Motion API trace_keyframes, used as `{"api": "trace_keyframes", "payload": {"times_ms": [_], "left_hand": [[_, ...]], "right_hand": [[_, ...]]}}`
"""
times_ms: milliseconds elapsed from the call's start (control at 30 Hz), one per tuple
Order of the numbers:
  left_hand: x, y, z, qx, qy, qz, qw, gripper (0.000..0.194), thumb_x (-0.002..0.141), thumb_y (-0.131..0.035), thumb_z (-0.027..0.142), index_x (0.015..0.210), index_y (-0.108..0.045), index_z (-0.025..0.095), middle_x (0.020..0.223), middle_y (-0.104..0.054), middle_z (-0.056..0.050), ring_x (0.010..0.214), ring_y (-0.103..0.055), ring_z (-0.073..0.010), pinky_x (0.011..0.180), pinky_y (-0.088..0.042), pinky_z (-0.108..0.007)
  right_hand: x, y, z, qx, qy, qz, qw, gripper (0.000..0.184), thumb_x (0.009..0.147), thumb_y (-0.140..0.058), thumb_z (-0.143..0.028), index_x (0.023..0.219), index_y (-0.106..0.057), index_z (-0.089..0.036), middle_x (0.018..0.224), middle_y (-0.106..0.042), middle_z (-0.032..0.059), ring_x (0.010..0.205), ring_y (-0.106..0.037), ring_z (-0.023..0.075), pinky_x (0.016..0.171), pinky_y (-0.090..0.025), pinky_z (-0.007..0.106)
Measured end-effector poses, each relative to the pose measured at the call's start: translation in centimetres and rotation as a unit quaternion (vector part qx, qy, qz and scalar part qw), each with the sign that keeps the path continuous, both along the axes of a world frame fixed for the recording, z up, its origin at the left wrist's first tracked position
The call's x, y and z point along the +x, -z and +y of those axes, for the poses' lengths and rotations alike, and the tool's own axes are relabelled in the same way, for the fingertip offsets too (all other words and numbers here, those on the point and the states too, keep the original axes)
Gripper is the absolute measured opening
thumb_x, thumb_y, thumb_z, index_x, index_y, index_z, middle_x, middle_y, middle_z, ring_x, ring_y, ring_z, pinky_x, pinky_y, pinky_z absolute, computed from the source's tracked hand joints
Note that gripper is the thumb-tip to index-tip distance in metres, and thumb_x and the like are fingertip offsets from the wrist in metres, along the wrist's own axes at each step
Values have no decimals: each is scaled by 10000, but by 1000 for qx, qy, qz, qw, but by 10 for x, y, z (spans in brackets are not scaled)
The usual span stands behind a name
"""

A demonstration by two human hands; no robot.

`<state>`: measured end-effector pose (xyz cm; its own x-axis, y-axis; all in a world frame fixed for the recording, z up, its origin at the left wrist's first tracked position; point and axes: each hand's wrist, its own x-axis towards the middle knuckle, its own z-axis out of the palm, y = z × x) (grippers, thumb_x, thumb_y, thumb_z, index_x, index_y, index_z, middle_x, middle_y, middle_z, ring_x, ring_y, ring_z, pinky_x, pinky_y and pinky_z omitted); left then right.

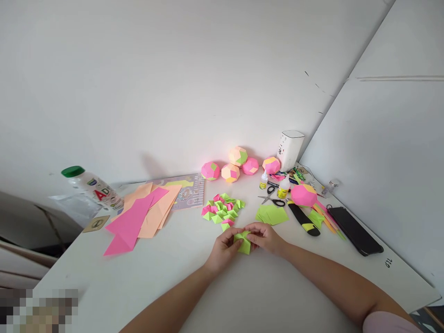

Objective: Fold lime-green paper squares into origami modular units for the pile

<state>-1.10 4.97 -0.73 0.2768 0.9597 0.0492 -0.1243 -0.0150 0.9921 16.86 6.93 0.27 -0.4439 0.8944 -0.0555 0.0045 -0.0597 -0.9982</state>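
A small green paper square (245, 247) with creases is held between both hands, low over the front middle of the table. My left hand (225, 249) pinches its left side, thumb on top. My right hand (266, 238) grips the upper right part, with fingers partly hidden behind the paper. Just beyond my hands lies a cluster of folded green and pink paper pieces (222, 208). Near my right hand a fanned stack of flat green paper squares (271, 214) rests on the table.
Scissors (272, 199), glue bottles (283, 187), a box cutter (303, 218) and a black phone (354, 230) lie on the right. Faceted paper balls (210, 171) line the wall. Pink and peach sheets (133, 222) and a white bottle (95, 187) occupy the left.
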Motion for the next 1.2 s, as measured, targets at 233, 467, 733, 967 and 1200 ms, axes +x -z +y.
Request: {"api": "trace_keyframes", "payload": {"times_ms": [233,467,733,967,1200], "left_hand": [[0,2,1,-11,-15,5,1000,294,702,-660,316,950,-612,166,698,-546,8,580,-457,-92,541,-378,-215],[0,-3,-1,-15,1,-6,1000,297,700,-664,319,955,-627,171,740,-561,0,603,-472,-93,546,-379,-209],[0,-2,1,-51,19,-41,998,366,701,-676,333,1021,-587,179,754,-607,-10,661,-546,-126,600,-427,-241],[2,-1,0,-76,0,-53,996,399,670,-705,335,1006,-573,167,713,-605,-5,673,-570,-141,618,-442,-256],[2,-2,0,-71,-10,-57,996,376,659,-714,309,983,-590,166,668,-571,22,611,-522,-99,579,-414,-221]], "right_hand": [[1,6,0,45,-16,0,999,310,776,-610,-357,1016,-577,-164,648,-598,-12,509,-555,106,516,-490,250],[1,7,1,69,-33,-23,997,283,791,-593,-357,996,-571,-163,613,-575,-22,519,-553,110,517,-484,246],[0,0,-1,42,-11,-3,999,294,771,-609,-370,973,-576,-159,606,-585,-20,502,-547,107,503,-468,237],[0,-2,0,16,4,4,1000,269,753,-629,-363,922,-608,-156,602,-584,-21,489,-548,97,482,-454,218],[0,2,2,32,14,3,999,237,735,-652,-339,860,-639,-139,594,-578,-16,480,-539,92,466,-449,216]]}}
